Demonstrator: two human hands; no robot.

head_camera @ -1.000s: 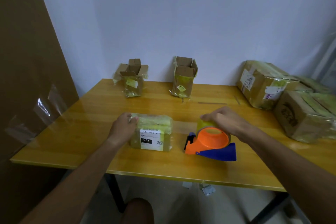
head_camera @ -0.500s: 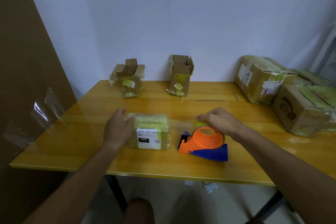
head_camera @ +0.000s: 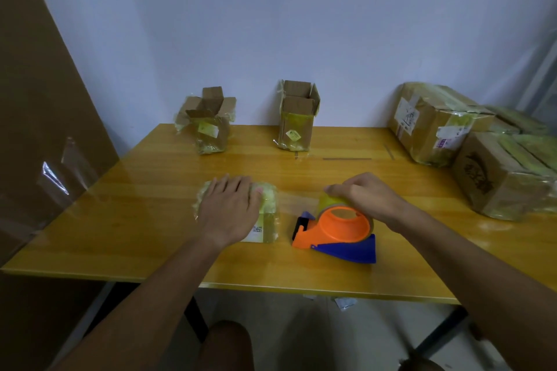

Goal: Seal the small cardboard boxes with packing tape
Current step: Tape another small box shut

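Observation:
A small tape-covered cardboard box (head_camera: pixel 268 217) with a white label lies near the table's front. My left hand (head_camera: pixel 229 208) rests flat on its top, fingers straight and spread. Right of it stands an orange and blue tape dispenser (head_camera: pixel 337 232) holding a yellowish roll. My right hand (head_camera: pixel 367 199) grips the top of the roll and dispenser. A clear strip of tape (head_camera: pixel 297 197) runs from the dispenser to the box. Two small open boxes (head_camera: pixel 208 120) (head_camera: pixel 297 117) stand at the back of the table.
The yellow wooden table (head_camera: pixel 150 220) reaches the white wall. Larger taped boxes (head_camera: pixel 434 120) (head_camera: pixel 500 175) crowd the right side. A tall brown cardboard sheet (head_camera: pixel 36 99) with loose tape leans at the left. Paper scraps (head_camera: pixel 343 303) lie on the floor below.
My left hand has moved from the box's left side onto its top and now lies flat there. The right hand stays on the dispenser.

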